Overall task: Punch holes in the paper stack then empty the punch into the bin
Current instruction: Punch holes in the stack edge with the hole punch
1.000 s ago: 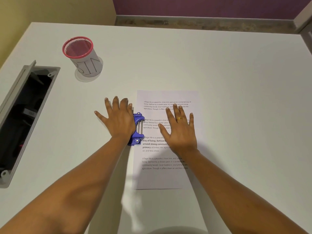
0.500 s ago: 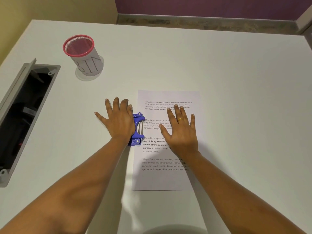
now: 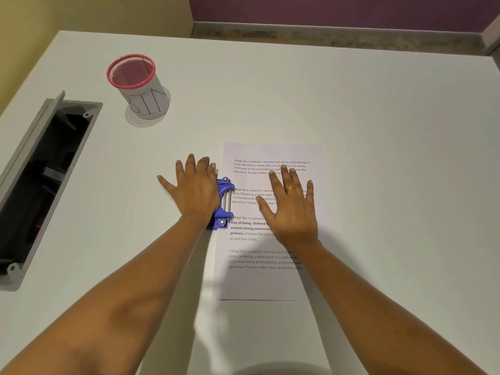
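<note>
The blue punch sits on the left edge of the paper, about halfway along that edge, with its jaw side over the sheet's margin and its two metal pins showing on the right. My left hand lies flat on top of the punch, fingers straight and a little spread, thumb out to the left, the palm covering most of its lever so that only the right part of it shows; it grips nothing, it only presses down. My right hand is flat on the middle of the paper just beside the punch, fingers straight and fanned over the printed lines, holding the sheet down (a gold ring is on one finger). The paper lies lengthwise away from me on the white table, its near edge casting a thin dark line; I cannot tell how many sheets there are. The bin, a small cup with a red mesh rim and "BIN" lettered on its white side, stands upright well apart at the far left. Further left, an open grey hatch is set into the table, dark inside.
</note>
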A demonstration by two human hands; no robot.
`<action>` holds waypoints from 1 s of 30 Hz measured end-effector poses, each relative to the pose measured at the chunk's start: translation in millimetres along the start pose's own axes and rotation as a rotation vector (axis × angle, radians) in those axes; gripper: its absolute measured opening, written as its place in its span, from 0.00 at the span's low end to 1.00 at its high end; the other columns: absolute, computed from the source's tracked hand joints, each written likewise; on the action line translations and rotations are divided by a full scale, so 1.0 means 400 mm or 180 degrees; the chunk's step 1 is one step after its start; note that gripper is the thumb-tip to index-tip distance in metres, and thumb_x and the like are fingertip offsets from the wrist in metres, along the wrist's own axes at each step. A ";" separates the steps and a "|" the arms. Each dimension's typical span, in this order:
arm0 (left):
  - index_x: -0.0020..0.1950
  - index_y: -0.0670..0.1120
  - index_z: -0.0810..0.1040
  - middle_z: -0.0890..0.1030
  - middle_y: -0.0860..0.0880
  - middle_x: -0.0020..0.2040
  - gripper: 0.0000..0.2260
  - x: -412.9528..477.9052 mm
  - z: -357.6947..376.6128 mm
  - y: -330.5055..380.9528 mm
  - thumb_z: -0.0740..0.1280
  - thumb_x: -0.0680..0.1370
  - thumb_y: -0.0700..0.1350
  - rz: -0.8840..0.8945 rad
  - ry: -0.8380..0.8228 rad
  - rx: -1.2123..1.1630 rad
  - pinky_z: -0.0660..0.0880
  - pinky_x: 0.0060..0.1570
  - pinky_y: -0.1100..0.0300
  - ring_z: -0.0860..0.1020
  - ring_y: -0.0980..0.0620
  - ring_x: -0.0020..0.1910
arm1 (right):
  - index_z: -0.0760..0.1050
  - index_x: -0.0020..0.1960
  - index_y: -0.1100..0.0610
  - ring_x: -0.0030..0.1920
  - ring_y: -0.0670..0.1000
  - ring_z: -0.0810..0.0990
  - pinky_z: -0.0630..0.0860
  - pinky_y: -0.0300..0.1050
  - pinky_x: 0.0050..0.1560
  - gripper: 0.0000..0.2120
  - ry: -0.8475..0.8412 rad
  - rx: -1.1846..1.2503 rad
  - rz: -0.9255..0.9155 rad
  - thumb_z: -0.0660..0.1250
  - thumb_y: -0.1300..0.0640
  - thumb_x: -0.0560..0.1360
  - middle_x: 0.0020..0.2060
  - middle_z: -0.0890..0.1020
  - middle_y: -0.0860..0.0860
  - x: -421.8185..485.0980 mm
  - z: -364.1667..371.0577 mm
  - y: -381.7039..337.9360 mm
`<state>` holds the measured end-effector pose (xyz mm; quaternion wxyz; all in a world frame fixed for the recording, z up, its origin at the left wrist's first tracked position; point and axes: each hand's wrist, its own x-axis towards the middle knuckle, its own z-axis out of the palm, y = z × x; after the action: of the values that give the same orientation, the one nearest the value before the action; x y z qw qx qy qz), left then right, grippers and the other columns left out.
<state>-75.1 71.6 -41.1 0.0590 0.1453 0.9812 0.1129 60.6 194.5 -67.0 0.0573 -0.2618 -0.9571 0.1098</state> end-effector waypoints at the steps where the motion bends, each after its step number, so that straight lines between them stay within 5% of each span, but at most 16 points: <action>1: 0.69 0.51 0.66 0.62 0.48 0.75 0.19 0.001 -0.002 0.001 0.46 0.81 0.51 0.0001 -0.0013 0.0001 0.45 0.69 0.32 0.55 0.45 0.75 | 0.56 0.75 0.51 0.76 0.51 0.53 0.44 0.56 0.75 0.30 -0.0019 0.0000 0.0005 0.50 0.38 0.77 0.76 0.57 0.52 0.000 -0.001 0.000; 23: 0.58 0.47 0.77 0.70 0.48 0.70 0.17 0.004 -0.039 0.024 0.57 0.78 0.53 -0.0209 -0.0087 -0.0766 0.51 0.68 0.39 0.64 0.47 0.71 | 0.54 0.75 0.50 0.77 0.50 0.50 0.41 0.55 0.74 0.30 -0.0162 0.0121 0.0033 0.48 0.37 0.77 0.76 0.55 0.51 0.005 -0.003 0.002; 30: 0.56 0.43 0.77 0.71 0.46 0.65 0.16 -0.050 -0.058 0.004 0.68 0.74 0.52 -0.0249 0.0229 -0.1856 0.65 0.57 0.60 0.68 0.48 0.64 | 0.54 0.75 0.50 0.77 0.51 0.50 0.43 0.56 0.75 0.31 -0.0161 0.0131 0.0031 0.48 0.37 0.77 0.76 0.56 0.51 0.007 -0.001 0.002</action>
<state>-59.1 62.6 -16.7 0.0678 0.0801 0.9137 0.3927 58.7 196.7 -66.9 0.0380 -0.2623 -0.9546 0.1363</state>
